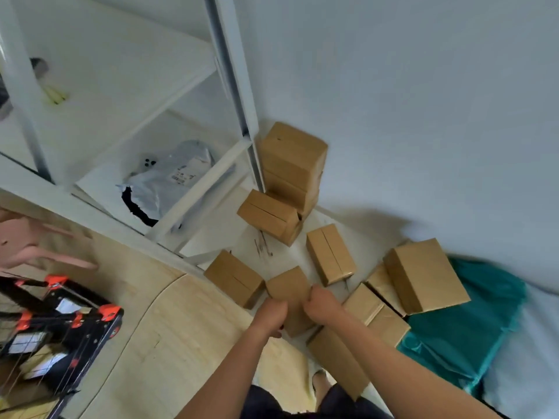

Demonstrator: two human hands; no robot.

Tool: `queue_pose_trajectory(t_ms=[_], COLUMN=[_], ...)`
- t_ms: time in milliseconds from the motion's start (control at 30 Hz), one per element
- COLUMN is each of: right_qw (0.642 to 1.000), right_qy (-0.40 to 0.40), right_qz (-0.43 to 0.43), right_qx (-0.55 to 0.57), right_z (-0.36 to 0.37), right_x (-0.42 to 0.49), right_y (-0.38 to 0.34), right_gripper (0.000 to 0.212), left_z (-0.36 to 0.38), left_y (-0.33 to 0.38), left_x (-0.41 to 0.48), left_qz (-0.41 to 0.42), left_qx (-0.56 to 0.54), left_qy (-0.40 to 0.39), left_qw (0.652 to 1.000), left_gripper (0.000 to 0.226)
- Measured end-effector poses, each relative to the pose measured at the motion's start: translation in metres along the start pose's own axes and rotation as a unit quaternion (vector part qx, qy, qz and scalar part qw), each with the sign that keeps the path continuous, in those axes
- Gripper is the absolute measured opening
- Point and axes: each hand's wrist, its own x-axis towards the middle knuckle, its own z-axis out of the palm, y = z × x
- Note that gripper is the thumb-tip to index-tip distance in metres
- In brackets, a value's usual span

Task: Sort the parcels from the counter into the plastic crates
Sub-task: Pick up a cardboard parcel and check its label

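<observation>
Near the middle of the white surface [284, 255], one small box [287, 285] sits between both hands. The left grip [272, 309] is clenched on its near left edge and the right grip [320, 302] is curled over its right edge, so each is grasping the same box. Whether it is already lifted or resting on the surface I cannot tell. To do this step well, I would raise it straight up first, because a second box [234, 278] lies just beside it on the left and a cluster of boxes [390, 297] crowds the right. I would then keep it level and carry it left and nearer, toward the black crate [101, 337] with orange corners. A firm hold with both hands should do — the cardboard looks stiff and light, though sliding a palm under it would guard against a slip. That crate, at the near left over the wooden floor, already holds flat parcels [27, 341] with white labels; how full it is cannot be seen. At the far left, a white shelf [199, 189] holds a grey mailing bag [169, 176]. A stack of boxes [292, 152] stands against the far wall, well apart from the crate.
</observation>
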Motion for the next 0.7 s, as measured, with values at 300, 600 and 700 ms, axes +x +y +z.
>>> queue_pose_trajectory(t_ms=[300, 600, 700], right_qw=[0.981, 0.835, 0.765], right_qy=[0.126, 0.428, 0.527], right_qz=[0.075, 0.000, -0.081], right_qx=[0.127, 0.345, 0.361], right_z=[-0.055, -0.074, -0.066], right_x=[-0.049, -0.150, -0.173], right_y=[-0.038, -0.072, -0.073], right_gripper=[0.040, 0.041, 0.040], left_z=[-0.066, -0.086, -0.073], left_y=[0.062, 0.111, 0.114], left_x=[-0.036, -0.114, -0.128], left_qz=[0.183, 0.450, 0.545], left_qx=[0.251, 0.135, 0.050], left_qy=[0.046, -0.009, 0.012], left_qw=[0.949, 0.883, 0.837], left_gripper=[0.051, 0.030, 0.034])
